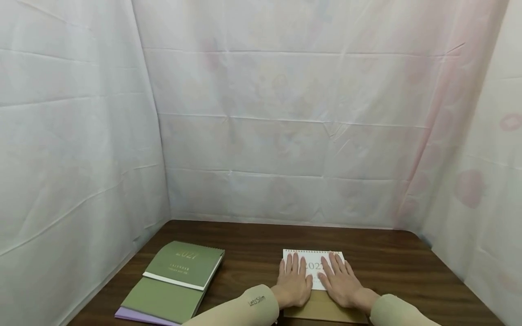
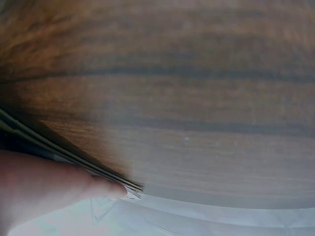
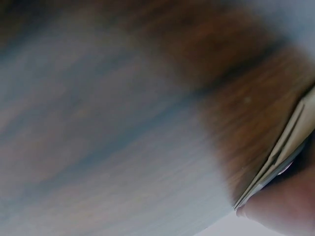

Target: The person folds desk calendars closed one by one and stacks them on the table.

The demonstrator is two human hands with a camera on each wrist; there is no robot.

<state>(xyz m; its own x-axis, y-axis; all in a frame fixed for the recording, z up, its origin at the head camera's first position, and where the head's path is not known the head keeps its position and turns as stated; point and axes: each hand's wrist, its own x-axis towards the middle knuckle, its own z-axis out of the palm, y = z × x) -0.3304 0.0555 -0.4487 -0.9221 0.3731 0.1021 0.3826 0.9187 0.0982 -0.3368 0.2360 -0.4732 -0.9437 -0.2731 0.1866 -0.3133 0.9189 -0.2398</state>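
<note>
A desk calendar with a white 2027 page (image 1: 313, 281) and a tan backing board (image 1: 322, 308) lies on the table in the head view. My left hand (image 1: 293, 285) rests on the left side of the white page, its fingers straight and pointing away from me. On the right side, my right hand (image 1: 342, 285) lies likewise with straight fingers. In the left wrist view the calendar's layered edge (image 2: 93, 167) shows beside the left hand (image 2: 54, 184). The right wrist view shows the opposite edge (image 3: 280, 152) next to the right hand (image 3: 288, 201).
To the left lies a stack of calendars: a green 2027 calendar (image 1: 179, 265) on top, with a purple one (image 1: 142, 316) sticking out beneath. The dark wooden table (image 1: 253, 240) is bordered by hanging pale cloth (image 1: 277, 149) at the back and both sides.
</note>
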